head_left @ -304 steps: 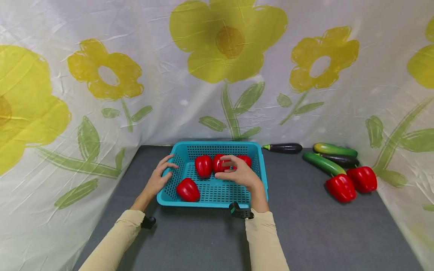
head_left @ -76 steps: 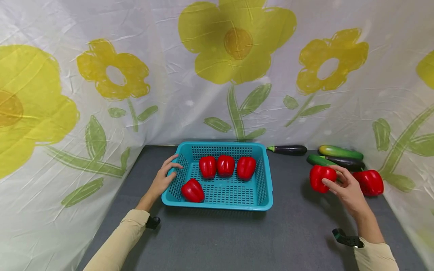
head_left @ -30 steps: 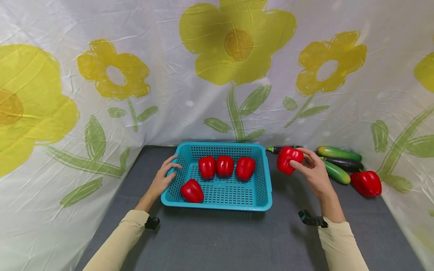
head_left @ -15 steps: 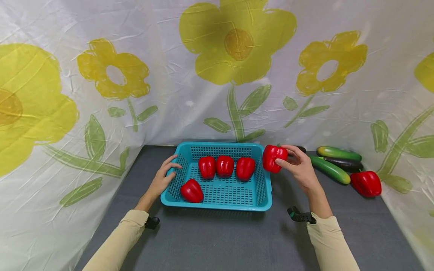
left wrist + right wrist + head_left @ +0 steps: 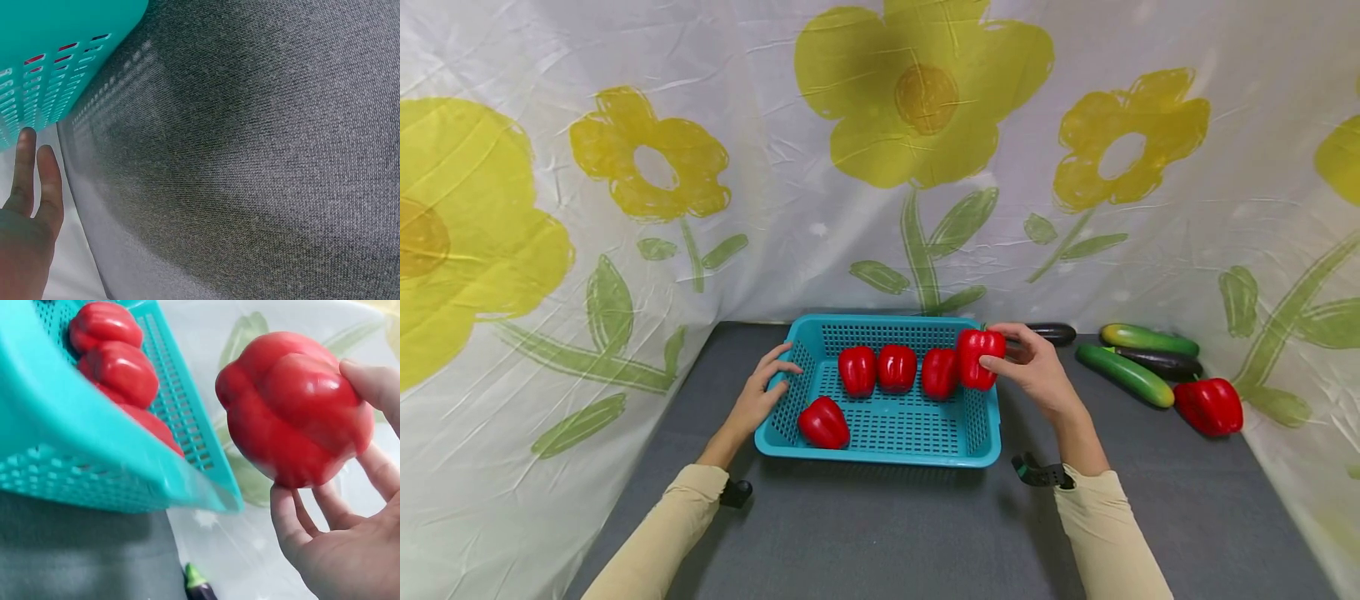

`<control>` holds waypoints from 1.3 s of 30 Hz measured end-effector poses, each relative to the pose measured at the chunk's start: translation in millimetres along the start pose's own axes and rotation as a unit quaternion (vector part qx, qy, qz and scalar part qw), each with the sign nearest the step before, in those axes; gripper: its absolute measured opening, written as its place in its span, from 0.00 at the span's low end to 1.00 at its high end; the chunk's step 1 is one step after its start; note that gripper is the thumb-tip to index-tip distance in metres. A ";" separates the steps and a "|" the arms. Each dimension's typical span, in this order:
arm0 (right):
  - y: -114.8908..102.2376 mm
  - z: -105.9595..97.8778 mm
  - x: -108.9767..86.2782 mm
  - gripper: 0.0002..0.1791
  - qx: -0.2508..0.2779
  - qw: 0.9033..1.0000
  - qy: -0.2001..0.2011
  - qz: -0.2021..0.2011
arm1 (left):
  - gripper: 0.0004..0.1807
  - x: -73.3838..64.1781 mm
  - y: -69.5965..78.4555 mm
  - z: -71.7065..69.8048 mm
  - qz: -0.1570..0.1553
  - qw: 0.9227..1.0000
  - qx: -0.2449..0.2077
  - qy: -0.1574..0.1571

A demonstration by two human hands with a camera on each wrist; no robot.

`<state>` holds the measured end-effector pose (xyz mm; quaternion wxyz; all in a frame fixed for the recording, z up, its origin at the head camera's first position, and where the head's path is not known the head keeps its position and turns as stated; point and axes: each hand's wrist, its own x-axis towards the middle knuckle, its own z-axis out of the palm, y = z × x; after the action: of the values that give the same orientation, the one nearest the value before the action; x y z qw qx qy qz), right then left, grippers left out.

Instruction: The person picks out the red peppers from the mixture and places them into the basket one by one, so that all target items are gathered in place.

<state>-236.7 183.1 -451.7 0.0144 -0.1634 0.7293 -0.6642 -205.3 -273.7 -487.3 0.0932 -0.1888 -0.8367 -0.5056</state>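
Note:
My right hand point(image 5: 1037, 371) grips a red bell pepper point(image 5: 977, 358) between thumb and fingers, over the right rim of the turquoise basket point(image 5: 880, 459). In the right wrist view this bell pepper point(image 5: 297, 409) is raised beside the basket wall, thumb on one side and fingers under it. At the basket's left rim is my left hand point(image 5: 757, 400), fingers spread loosely; the left wrist view has two straight fingers point(image 5: 50, 181) beside the perforated wall. Inside the basket, three red bell peppers point(image 5: 897, 368) stand in a row toward the back and another bell pepper point(image 5: 824, 422) lies at the front left.
To the right lie a green zucchini point(image 5: 1123, 375), a yellow-green zucchini point(image 5: 1150, 338), a dark eggplant point(image 5: 1161, 362) and a red bell pepper point(image 5: 1209, 407). Another eggplant point(image 5: 1054, 333) is partly behind my right hand. A flowered curtain point(image 5: 820, 250) backs the dark table point(image 5: 865, 533).
My right hand picked up a bell pepper from the right-hand group and carried it left to the basket's right rim. My left hand has stayed at the left rim.

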 end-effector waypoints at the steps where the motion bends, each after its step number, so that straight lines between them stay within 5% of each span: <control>1: -0.2 2.1 0.8 0.30 0.002 1.000 -0.003 -0.001 | 0.15 0.0 0.1 -0.1 0.000 1.000 0.000 0.000; 39: -7.3 81.3 29.3 0.24 0.036 0.996 -0.081 0.032 | 0.15 -0.8 -1.9 0.0 0.021 1.000 -0.006 -0.003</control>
<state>-243.5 96.8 -448.4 0.1007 -0.1932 0.7061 -0.6738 -205.3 -274.7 -489.1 0.1001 -0.2086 -0.8298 -0.5078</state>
